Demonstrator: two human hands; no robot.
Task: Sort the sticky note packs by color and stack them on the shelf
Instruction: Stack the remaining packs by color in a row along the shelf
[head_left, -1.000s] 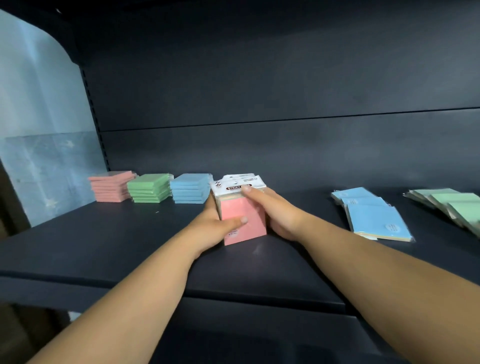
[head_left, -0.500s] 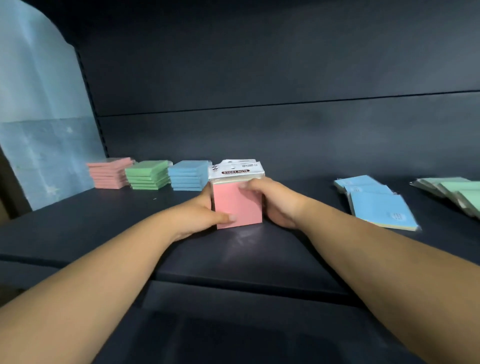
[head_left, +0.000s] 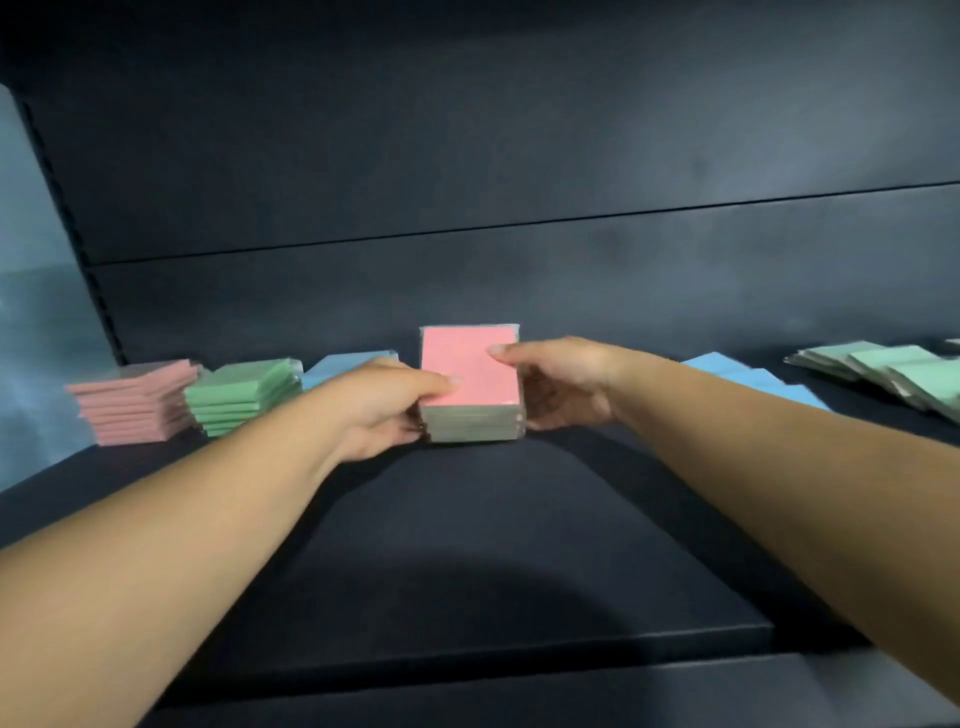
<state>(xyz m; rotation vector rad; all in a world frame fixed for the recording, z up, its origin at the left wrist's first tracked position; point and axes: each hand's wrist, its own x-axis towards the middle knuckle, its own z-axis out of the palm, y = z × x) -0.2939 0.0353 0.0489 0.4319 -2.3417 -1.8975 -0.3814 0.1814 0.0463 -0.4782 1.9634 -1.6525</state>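
A bundle of sticky note packs (head_left: 470, 371) with a pink face on top and greenish edges below sits at the middle of the dark shelf (head_left: 467, 545). My left hand (head_left: 379, 400) grips its left side, thumb on the pink face. My right hand (head_left: 561, 379) grips the right side, thumb on the top right corner. At the left stand a pink stack (head_left: 132, 402), a green stack (head_left: 241, 395) and a blue stack (head_left: 343, 366), the blue one partly hidden by my left hand.
Loose blue packs (head_left: 748, 376) lie behind my right forearm. Loose green packs (head_left: 893, 371) are spread at the far right. The shelf's dark back panel (head_left: 519, 156) rises behind, and a pale wall (head_left: 36, 312) shows at the left.
The bundle has been tipped back from standing upright, so its pink face now points up and the white header card is out of sight. Both hands stayed on its sides.
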